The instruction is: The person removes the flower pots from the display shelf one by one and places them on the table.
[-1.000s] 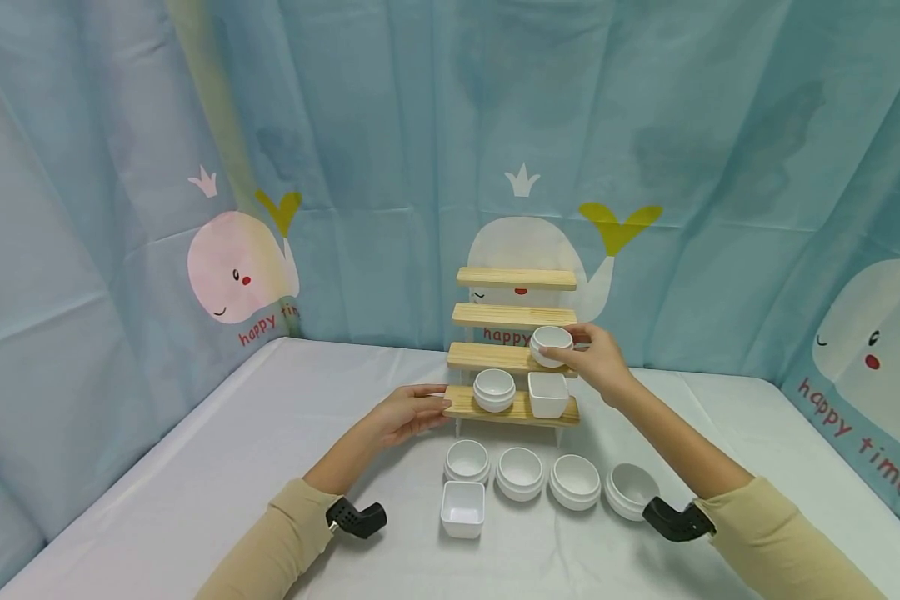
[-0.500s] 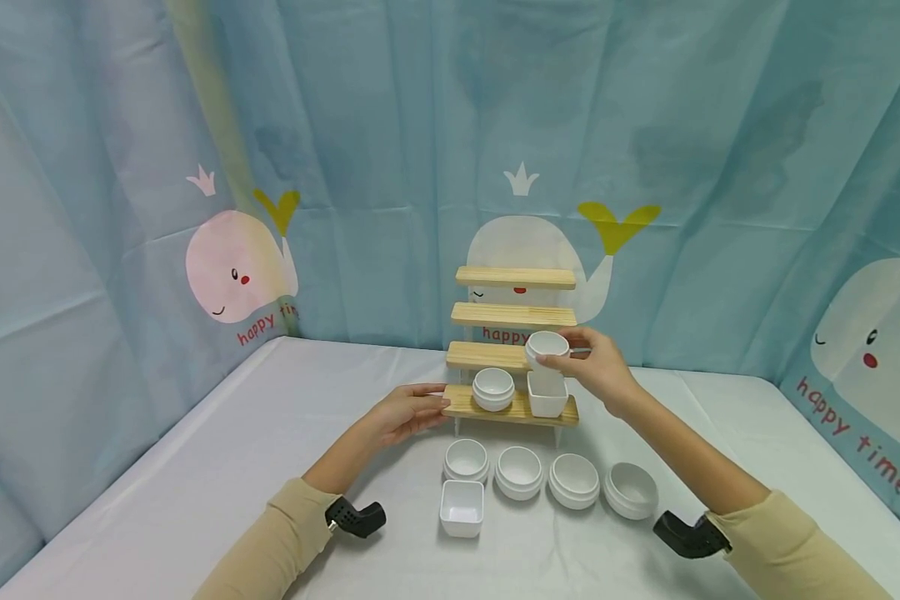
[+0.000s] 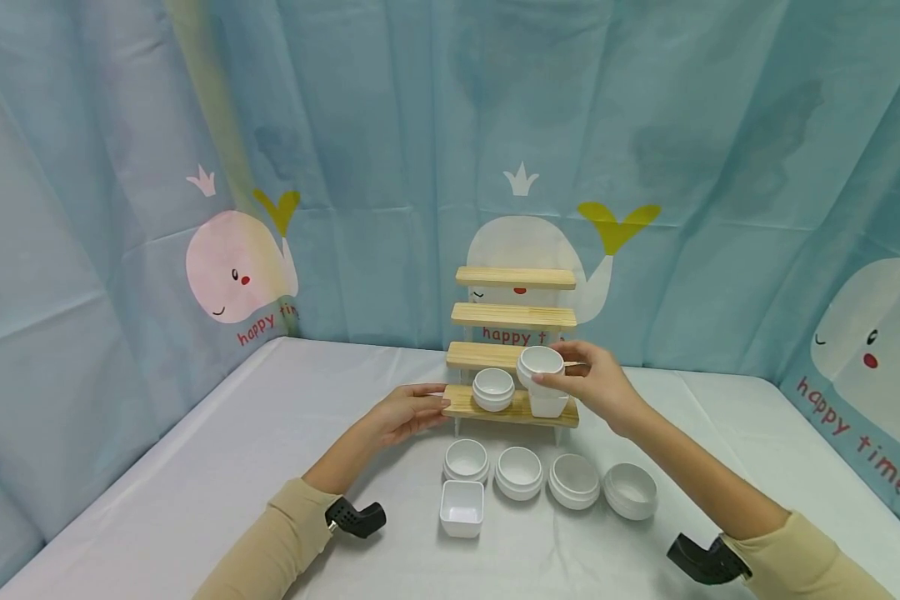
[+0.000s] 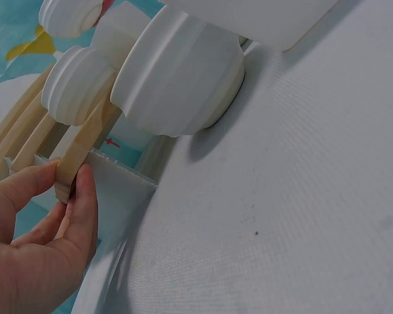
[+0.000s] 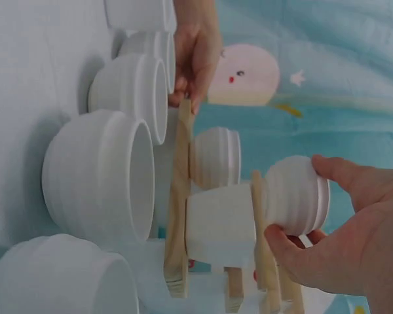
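Observation:
My right hand (image 3: 598, 385) pinches a round white ribbed bowl (image 3: 540, 362) between thumb and fingers at the right side of a stepped wooden display stand (image 3: 487, 356). In the head view this bowl overlaps a square white bowl (image 3: 549, 407) on the lowest board. Beside the square one, another round bowl (image 3: 492, 390) sits on the same board. My left hand (image 3: 408, 413) holds that board's left end; in the left wrist view its thumb and fingers pinch the wooden end (image 4: 69, 171). The right wrist view shows the held bowl (image 5: 295, 196) tilted, near the second board's edge.
Several round white bowls stand in a row on the white cloth in front of the stand, among them one at the right end (image 3: 631, 492). A square white bowl (image 3: 462, 510) stands before the leftmost. A blue curtain (image 3: 375, 167) hangs close behind the stand.
My right hand has brought the round bowl down and slightly left, from over the second board to in front of it, above the square bowl. My left hand has stayed at the board's end.

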Demonstrator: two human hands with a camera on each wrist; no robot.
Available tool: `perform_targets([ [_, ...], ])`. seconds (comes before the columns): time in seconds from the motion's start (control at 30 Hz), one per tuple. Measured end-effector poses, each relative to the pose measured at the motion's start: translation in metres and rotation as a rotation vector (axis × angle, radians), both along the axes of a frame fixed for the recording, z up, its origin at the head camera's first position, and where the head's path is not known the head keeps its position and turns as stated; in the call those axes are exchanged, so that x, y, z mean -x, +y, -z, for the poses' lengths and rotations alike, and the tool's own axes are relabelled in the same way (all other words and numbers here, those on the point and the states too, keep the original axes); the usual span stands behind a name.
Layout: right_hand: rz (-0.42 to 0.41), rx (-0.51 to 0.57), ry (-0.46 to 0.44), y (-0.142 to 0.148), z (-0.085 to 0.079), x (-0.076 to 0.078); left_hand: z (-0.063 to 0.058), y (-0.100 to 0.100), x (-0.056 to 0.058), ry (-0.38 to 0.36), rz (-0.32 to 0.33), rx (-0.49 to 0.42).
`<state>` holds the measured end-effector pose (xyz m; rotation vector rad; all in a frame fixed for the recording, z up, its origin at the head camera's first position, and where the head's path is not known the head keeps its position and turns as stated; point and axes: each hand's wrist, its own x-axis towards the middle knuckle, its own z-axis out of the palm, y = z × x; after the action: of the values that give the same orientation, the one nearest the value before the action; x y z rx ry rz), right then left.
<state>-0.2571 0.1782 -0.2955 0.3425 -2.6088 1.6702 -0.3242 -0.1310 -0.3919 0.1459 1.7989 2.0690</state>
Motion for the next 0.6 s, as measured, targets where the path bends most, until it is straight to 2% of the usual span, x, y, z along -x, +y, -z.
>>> perform_targets([
  [0.6,-0.165,0.061,-0.006,-0.004,0.021,-0.037,0.001,0.000,0.000,-0.002,0.007,-0.002],
])
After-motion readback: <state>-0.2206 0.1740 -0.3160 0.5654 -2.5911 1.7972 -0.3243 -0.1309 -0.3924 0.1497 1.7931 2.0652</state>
